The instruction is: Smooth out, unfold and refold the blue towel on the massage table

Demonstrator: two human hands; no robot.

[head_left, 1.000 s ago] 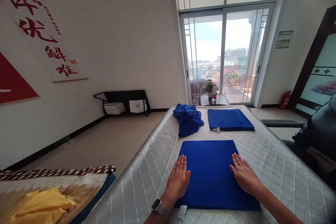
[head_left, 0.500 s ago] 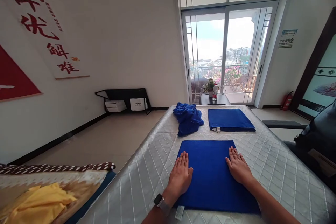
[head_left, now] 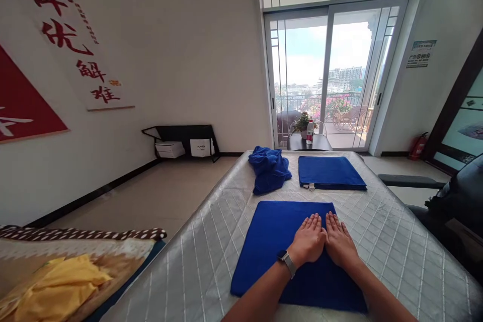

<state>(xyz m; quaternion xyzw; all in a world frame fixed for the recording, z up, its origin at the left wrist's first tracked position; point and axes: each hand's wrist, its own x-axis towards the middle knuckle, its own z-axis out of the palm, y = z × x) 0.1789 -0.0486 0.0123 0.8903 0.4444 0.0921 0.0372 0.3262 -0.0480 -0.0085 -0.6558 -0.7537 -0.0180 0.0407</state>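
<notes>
A blue cloth (head_left: 260, 246), folded into a flat rectangle, lies right in front of me. My left hand (head_left: 310, 239) rests palm down on it, right of its middle, with the fingers stretched out. Beside it, my right hand (head_left: 340, 241) lies flat near the cloth's right edge, and the thumbs of both hands meet. Farther off is a folded blue cloth stack (head_left: 332, 172) with white tags at its near edge. To its left sits a crumpled blue cloth (head_left: 269, 170) in a loose heap.
All the blue cloths lie on a silver quilted table cover (head_left: 199, 261). At lower left, a yellow cloth (head_left: 62, 287) lies on a patterned cover. Beyond the table's far edge stands a small table with a bottle (head_left: 310, 133) and a potted plant (head_left: 303, 123). A black bag (head_left: 460, 201) is at right.
My left hand has moved right across the folded cloth, from its left side to beside my right hand. The right hand stays near the right edge.
</notes>
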